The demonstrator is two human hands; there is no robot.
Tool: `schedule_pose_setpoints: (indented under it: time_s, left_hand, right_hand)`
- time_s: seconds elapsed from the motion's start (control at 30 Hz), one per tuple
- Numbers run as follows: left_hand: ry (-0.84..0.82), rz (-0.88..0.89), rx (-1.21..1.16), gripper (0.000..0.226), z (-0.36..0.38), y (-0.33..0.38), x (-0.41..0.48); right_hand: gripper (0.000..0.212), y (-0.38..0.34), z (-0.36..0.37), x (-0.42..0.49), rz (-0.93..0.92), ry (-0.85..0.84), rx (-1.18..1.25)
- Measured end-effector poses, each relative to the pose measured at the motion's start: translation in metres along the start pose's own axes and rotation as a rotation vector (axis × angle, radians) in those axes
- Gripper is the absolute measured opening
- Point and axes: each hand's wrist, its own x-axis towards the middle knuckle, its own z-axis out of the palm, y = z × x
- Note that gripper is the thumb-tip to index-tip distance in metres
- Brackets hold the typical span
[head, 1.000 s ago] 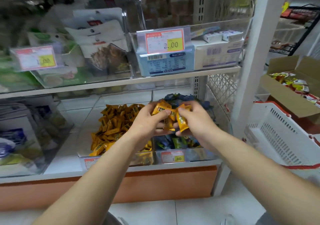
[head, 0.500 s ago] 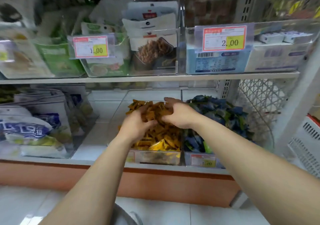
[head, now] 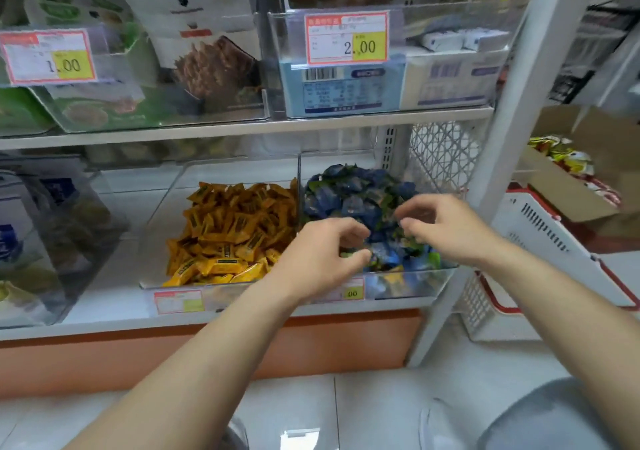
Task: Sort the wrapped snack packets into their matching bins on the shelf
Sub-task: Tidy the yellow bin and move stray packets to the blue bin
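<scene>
The white shelf (head: pixel 346 119) stands ahead of both hands, its lower board under them and its upper board well above the fingers. Out past the right hand (head: pixel 450 228), beyond the shelf's upright post, a white basket (head: pixel 540 242) with red trim leans on the floor, and a cardboard box (head: pixel 561 190) of snack bags sits farther off on that side. Two clear bins stand side by side on the lower board: the right bin (head: pixel 415 275) lies directly beneath both hands, and the left bin (head: pixel 162 204) is just beside the left hand (head: pixel 322 259) on its outer side. The blue packets (head: pixel 353 193) are heaped in the right bin, in front of and under the fingertips; the yellow packets (head: pixel 239 228) fill the left bin. The left hand reaches over the front rim with its thumb and bent fingers narrowed down onto the blue heap, but I cannot tell whether it pinches a packet. The right hand hovers above the same heap with fingers loosely bent, thumb apart from them, nothing seen between. A price tag (head: pixel 351 292) shows just below the left hand's wrist
</scene>
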Motion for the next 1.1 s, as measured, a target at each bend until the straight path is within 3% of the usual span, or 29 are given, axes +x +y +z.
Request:
schedule_pose_setpoints:
  time_s: [0.1, 0.17, 0.43, 0.53, 0.67, 0.77, 0.83, 0.93, 1.03, 1.1]
  left_hand:
    - [-0.237, 0.023, 0.164, 0.060, 0.027, 0.001, 0.012]
    - [-0.335, 0.028, 0.301, 0.063, 0.034, -0.007, 0.018]
    - [-0.320, 0.052, 0.441, 0.056, 0.039, -0.021, 0.027]
    - [-0.343, -0.007, 0.426, 0.067, 0.035, -0.022, 0.031]
    - [-0.397, -0.062, 0.431, 0.080, 0.036, -0.017, 0.035]
    - [-0.435, -0.111, 0.410, 0.089, 0.037, -0.016, 0.038]
    - [-0.449, -0.124, 0.410, 0.091, 0.037, -0.016, 0.040]
    - [-0.440, -0.113, 0.420, 0.087, 0.038, -0.016, 0.040]
    - [-0.347, -0.077, 0.333, 0.073, 0.036, -0.018, 0.039]
    - [-0.254, -0.058, 0.175, 0.062, 0.034, -0.018, 0.037]
  right_hand:
    - [0.014, 0.014, 0.008, 0.000, -0.007, -0.169, -0.121]
    - [0.018, 0.024, 0.017, 0.001, 0.004, -0.356, -0.243]
    - [0.036, 0.022, 0.026, 0.005, 0.071, -0.683, -0.306]
    - [0.033, 0.028, 0.021, 0.001, -0.045, -0.622, -0.350]
    - [0.008, 0.035, 0.008, -0.006, -0.065, -0.473, -0.318]
    - [0.008, 0.037, 0.005, -0.010, -0.027, -0.324, -0.242]
    - [0.020, 0.036, 0.003, -0.010, -0.009, -0.232, -0.169]
    - [0.031, 0.034, 0.007, -0.008, 0.003, -0.242, -0.135]
    - [0.028, 0.033, 0.021, -0.005, -0.037, -0.236, -0.168]
    - [0.026, 0.030, 0.029, 0.000, -0.006, -0.180, 0.002]
